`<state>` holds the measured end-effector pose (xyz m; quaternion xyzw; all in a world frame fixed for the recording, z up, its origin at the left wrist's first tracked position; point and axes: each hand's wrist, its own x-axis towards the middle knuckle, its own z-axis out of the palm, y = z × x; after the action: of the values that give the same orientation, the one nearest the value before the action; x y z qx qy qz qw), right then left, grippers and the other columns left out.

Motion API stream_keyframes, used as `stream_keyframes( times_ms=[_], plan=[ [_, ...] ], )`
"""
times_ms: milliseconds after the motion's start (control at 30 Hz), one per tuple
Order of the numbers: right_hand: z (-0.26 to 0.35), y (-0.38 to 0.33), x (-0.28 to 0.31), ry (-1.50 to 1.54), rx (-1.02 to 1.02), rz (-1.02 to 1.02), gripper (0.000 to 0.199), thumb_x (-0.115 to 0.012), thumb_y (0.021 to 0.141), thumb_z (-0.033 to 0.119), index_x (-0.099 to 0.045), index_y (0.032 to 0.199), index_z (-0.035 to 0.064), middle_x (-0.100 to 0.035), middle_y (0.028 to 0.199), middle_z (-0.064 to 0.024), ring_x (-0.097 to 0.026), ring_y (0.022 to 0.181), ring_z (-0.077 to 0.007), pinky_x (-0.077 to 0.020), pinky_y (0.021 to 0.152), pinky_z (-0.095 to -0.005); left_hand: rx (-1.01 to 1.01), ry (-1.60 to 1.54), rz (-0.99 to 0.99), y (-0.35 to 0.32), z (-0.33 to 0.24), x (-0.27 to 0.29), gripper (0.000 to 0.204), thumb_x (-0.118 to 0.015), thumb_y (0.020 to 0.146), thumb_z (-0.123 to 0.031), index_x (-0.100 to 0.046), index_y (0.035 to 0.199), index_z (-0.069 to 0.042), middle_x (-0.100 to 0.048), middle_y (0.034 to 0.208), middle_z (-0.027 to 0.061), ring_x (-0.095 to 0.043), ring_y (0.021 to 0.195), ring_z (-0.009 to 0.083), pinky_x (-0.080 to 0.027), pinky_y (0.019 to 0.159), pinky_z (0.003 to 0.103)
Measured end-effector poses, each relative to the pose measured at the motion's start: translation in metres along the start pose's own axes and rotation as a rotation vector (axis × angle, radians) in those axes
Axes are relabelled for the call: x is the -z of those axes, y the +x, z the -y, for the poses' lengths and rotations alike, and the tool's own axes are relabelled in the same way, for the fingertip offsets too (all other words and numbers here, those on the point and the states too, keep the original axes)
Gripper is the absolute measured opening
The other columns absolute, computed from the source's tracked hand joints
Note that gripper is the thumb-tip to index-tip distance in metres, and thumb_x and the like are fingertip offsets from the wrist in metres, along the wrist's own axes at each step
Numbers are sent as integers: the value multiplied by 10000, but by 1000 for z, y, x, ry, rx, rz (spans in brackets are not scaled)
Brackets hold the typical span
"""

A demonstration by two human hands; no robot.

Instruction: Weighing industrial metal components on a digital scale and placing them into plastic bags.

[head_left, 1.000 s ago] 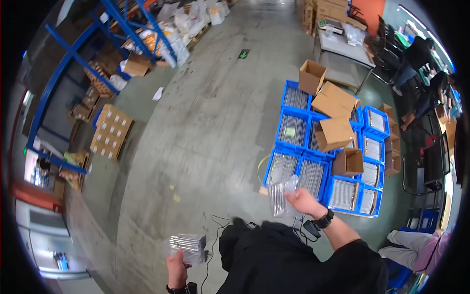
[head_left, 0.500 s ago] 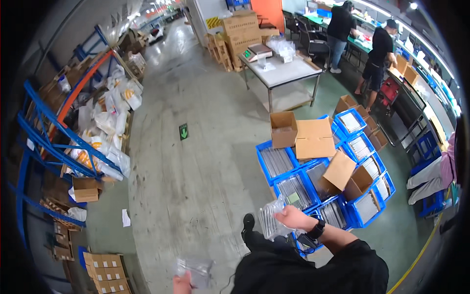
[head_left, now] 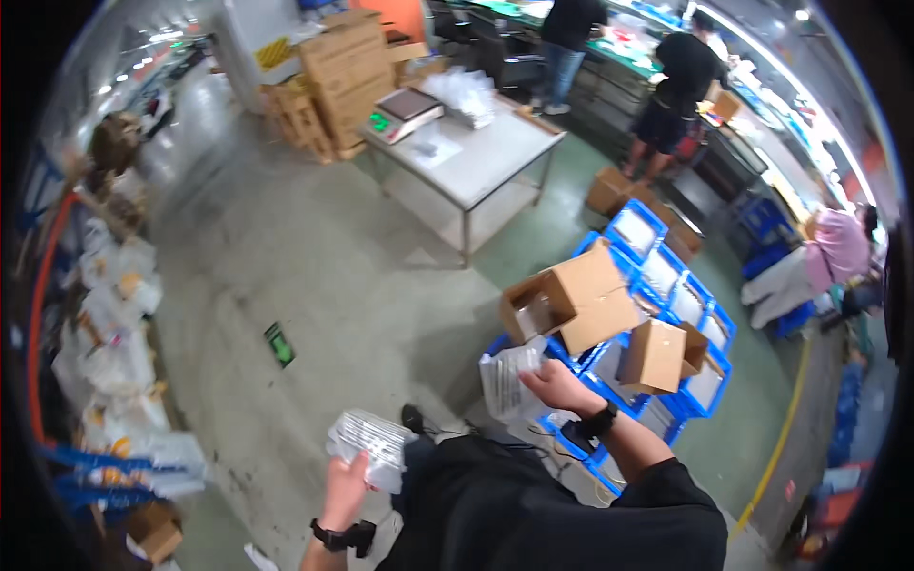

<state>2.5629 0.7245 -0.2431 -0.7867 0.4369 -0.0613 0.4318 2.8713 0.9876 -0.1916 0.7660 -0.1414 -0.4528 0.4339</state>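
A clear plastic bag of thin metallic-looking strips (head_left: pixel 377 443) is in my left hand (head_left: pixel 347 483), its fingers closed on the near edge. My right hand (head_left: pixel 558 384) grips a second clear bag of similar strips (head_left: pixel 506 383), held in front of the blue crates. An open cardboard box (head_left: pixel 539 312) rests on the crates just beyond that bag. What exactly the strips are is too blurred to make out. Beneath the boxes, blue crates (head_left: pixel 687 306) stand in rows, several holding flat stacked pieces.
A metal table (head_left: pixel 505 164) ahead carries a scale (head_left: pixel 406 112) and clear bags (head_left: pixel 463 95). Stacked cartons (head_left: pixel 347 76) stand behind it. Two people stand at the far-right workbench; another person (head_left: pixel 838 249) sits at right. Plastic-wrapped goods (head_left: pixel 119 324) line the left side.
The view has swung, bringing the table and crates nearer. My left hand has risen with its bag into fuller view. My right hand still holds its bag near the crates.
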Motion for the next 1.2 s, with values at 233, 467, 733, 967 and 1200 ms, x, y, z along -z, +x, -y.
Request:
stream_keyframes(
  times_ms=[233,467,733,967,1200],
  plan=[
    [30,188,51,292,-290,-203,475,-565,954,313,-564,636,-40,-537,574,-45,-490,541,-106,-409,514,-346,-154,40,422,248,-180,-20,213,-536,955,-188,-639,899,-9,-616,665,17,-554,519,90,-451,463,257],
    [22,368,130,221,-337,-250,464,-566,936,298,-581,661,-74,-471,489,-130,-470,462,-132,-401,466,-361,-256,209,548,439,-285,-104,260,-513,969,-192,-655,859,-4,-620,644,20,-550,499,91,-447,466,249],
    [-22,549,214,48,-343,-159,532,-586,936,299,-512,562,-72,-350,425,-101,-358,434,-103,-340,417,-399,-444,289,581,620,-339,-246,436,-560,915,-269,-605,615,44,-587,545,197,-615,527,336,-472,522,436],
    [-53,678,253,-146,-253,-118,550,-627,919,272,-483,480,-25,-404,407,-111,-370,352,-194,-308,388,-381,-466,351,512,719,-365,-345,469,-578,894,-292,-577,581,56,-541,599,288,-583,630,456,-461,597,524],
    [-106,780,258,-378,-46,101,495,-601,911,272,-532,529,-35,-512,545,-250,-539,509,-434,-405,462,-480,-366,337,404,778,-340,-416,472,-568,898,-304,-588,601,62,-550,618,287,-581,637,464,-458,614,537]
  ],
)
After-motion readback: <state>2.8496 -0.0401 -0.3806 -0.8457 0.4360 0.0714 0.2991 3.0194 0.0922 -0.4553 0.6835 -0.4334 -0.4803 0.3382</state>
